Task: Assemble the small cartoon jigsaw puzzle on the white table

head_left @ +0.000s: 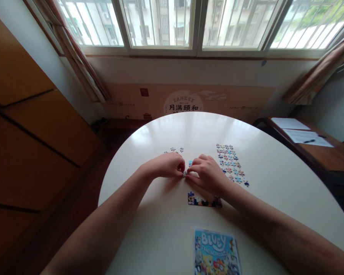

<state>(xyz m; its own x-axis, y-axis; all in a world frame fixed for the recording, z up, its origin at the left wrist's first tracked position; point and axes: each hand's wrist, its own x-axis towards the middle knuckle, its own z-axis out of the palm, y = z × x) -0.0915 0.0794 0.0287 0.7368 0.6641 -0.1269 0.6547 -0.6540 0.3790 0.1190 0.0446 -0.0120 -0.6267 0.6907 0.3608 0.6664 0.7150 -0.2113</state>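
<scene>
My left hand [169, 165] and my right hand [206, 173] meet over the middle of the round table. Between their fingertips is a small jigsaw piece [185, 174], pinched from both sides. Just below my right hand lies a joined strip of jigsaw [205, 201] with dark, blue and orange parts. A bit of blue jigsaw [190, 163] shows behind the fingers of my right hand, which hide the rest. Loose jigsaw pieces [229, 160] lie in rows to the right of that hand. A few more pieces [173, 149] sit beyond my left hand, partly covered by it.
A blue picture card or booklet [216, 252] marked "Bluey" lies near me on the white table [149, 236]. At the right stands a brown side table [332, 156] with papers [308, 137] and a dark pen. Windows and a printed cardboard panel [218, 101] are beyond.
</scene>
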